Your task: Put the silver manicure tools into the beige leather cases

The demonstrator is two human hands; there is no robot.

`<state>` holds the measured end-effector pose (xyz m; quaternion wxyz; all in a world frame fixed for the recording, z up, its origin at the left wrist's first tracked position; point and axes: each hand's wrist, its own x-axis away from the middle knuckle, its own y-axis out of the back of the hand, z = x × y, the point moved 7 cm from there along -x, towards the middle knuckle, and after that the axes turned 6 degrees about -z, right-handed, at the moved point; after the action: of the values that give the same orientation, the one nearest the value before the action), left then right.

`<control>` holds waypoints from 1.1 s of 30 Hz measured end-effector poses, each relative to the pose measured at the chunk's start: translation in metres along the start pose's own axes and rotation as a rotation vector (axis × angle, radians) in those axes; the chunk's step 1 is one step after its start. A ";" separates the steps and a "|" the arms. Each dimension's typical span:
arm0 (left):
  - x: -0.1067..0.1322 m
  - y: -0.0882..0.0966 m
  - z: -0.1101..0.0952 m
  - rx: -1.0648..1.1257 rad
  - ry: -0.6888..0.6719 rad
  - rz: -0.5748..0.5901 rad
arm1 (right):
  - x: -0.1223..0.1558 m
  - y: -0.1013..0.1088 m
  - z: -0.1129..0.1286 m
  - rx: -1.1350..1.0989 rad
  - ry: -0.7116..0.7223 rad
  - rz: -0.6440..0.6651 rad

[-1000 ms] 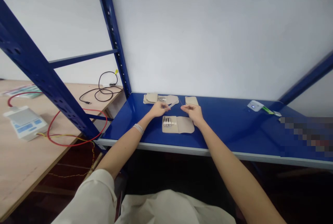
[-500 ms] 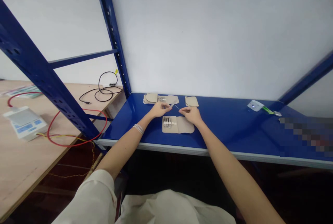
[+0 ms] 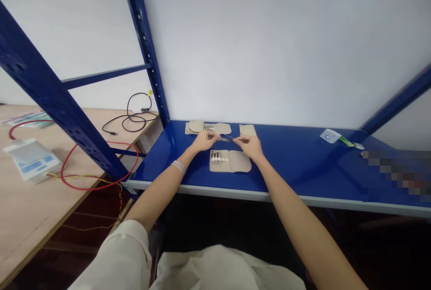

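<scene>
My left hand (image 3: 204, 140) and my right hand (image 3: 249, 145) are held close together over the blue shelf (image 3: 289, 169), both pinched on the ends of a thin metal tool (image 3: 226, 138) that spans the gap between them. Just below the hands lies an open beige pouch (image 3: 230, 161) with several small metal tools in its slots. A second open beige pouch (image 3: 208, 127) lies behind the left hand, near the wall. A closed beige pouch (image 3: 248, 129) rests behind the right hand.
A small white device (image 3: 330, 136) with a blue light and a green piece sits at the shelf's back right. Blue rack posts (image 3: 144, 43) frame the shelf. To the left, a wooden table (image 3: 30, 200) carries a white scale (image 3: 31, 159), red and black cables.
The thin tool, tilted up between my hands before, now lies nearly level and lower. My right hand has shifted slightly left and down toward the left hand.
</scene>
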<state>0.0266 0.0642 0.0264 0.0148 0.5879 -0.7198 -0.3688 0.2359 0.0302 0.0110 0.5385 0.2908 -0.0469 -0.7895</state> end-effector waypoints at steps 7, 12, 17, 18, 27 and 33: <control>-0.001 0.000 0.003 0.015 -0.021 -0.016 | 0.001 0.002 0.002 -0.162 -0.069 -0.015; 0.000 0.001 0.001 0.023 -0.029 -0.024 | 0.003 0.001 0.004 -0.218 -0.102 -0.010; -0.001 -0.001 0.001 0.017 -0.035 -0.014 | 0.003 -0.003 0.002 -0.209 -0.104 0.011; -0.001 -0.002 0.001 0.014 -0.036 -0.008 | 0.004 -0.003 0.002 -0.202 -0.103 0.012; 0.001 -0.002 0.004 -0.154 -0.029 0.020 | 0.004 -0.004 0.003 -0.056 -0.028 0.058; -0.001 -0.002 0.012 -0.286 -0.053 0.067 | 0.005 -0.005 0.005 0.026 0.020 0.059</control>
<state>0.0226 0.0709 0.0169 0.0919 0.5456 -0.6793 -0.4821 0.2284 0.0268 0.0115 0.5582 0.3041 -0.0606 -0.7696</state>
